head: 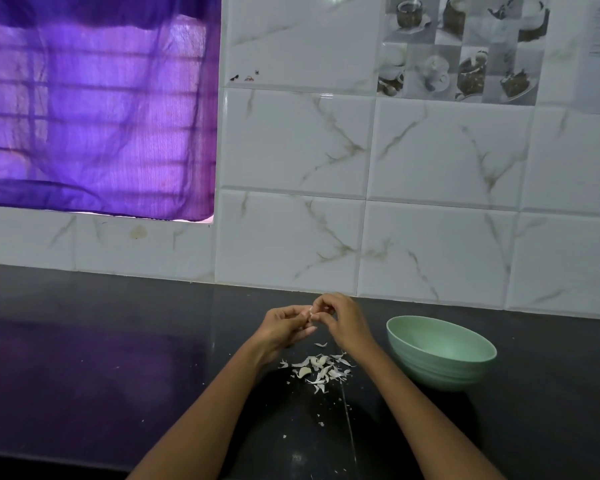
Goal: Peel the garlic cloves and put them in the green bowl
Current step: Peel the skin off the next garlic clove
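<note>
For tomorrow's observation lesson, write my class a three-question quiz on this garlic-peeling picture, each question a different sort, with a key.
1. True or false: the green bowl stands to the left of both hands.
2. Where does the pile of garlic skins lie? A) in the bowl B) on the black counter C) on the windowsill
3. Fill in: the left hand and right hand together pinch one garlic ____.

Key: 1 false; 2 B; 3 clove.

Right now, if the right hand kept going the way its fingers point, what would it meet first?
The right hand points left at the garlic clove both hands pinch, with the left hand just beyond; depth is unclear.
</note>
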